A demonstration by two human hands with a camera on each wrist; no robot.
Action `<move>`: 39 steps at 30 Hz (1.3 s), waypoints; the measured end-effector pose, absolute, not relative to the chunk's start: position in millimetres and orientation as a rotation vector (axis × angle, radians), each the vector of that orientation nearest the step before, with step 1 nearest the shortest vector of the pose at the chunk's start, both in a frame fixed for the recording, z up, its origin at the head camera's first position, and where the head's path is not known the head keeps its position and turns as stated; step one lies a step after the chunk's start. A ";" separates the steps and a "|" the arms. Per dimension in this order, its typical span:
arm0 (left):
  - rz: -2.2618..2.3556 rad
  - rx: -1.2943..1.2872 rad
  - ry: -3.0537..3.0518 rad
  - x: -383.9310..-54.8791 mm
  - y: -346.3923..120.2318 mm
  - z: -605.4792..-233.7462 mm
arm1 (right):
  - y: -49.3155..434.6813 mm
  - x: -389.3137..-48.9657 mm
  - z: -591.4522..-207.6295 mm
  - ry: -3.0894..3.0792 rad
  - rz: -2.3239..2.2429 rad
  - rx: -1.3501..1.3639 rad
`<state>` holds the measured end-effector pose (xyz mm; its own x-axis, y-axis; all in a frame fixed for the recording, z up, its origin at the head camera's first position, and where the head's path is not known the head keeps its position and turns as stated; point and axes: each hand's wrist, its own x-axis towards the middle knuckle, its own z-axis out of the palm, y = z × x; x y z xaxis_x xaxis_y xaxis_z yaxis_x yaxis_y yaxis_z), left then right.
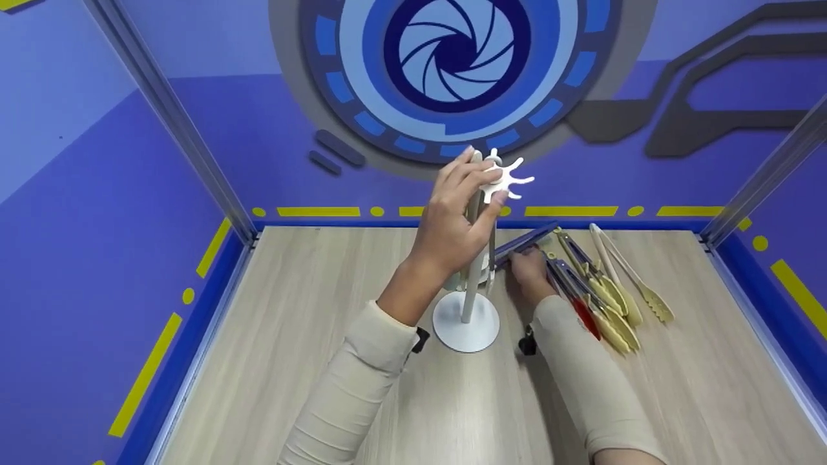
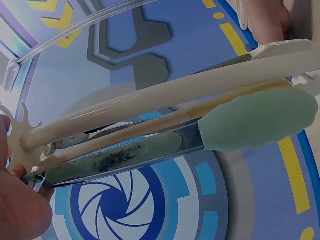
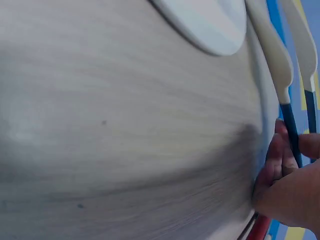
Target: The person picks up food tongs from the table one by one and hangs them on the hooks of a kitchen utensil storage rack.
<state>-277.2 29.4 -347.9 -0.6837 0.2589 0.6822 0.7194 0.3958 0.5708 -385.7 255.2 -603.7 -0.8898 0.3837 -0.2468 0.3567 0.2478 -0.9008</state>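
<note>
A white utensil stand (image 1: 466, 332) with a round base and a spiky hook crown stands upright. At its top, my left hand (image 1: 452, 206) grips the crown between fingers and thumb. Green-headed tongs (image 2: 257, 120) hang along the pole in the left wrist view, beside a tan-handled utensil (image 2: 200, 107). To the right of the stand, low over the table, my right hand (image 1: 530, 270) holds tongs by their dark handles (image 3: 290, 130). Those tongs have two cream heads (image 3: 272, 55), which point toward the stand. Part of the right fingers is hidden behind the handle.
Right of my right hand lie several tongs on the wooden table (image 1: 291, 361): yellow-headed tongs (image 1: 617, 326), red tongs (image 1: 586, 316) and cream tongs (image 1: 649, 297). A blue printed wall (image 1: 226, 142) rises behind the table, and side panels close both sides.
</note>
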 end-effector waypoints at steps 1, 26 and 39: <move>-1.238 -0.837 -2.165 -277.0 29.0 -347.8 | 254.4 -384.7 -600.8 -2.423 1.778 -0.721; -1.238 -0.821 -2.174 -274.8 28.0 -349.9 | 257.2 -327.8 -513.4 -2.106 1.788 -0.094; -1.262 -0.822 -2.146 -277.9 24.5 -348.9 | 256.1 -300.4 -488.3 -1.929 1.925 0.025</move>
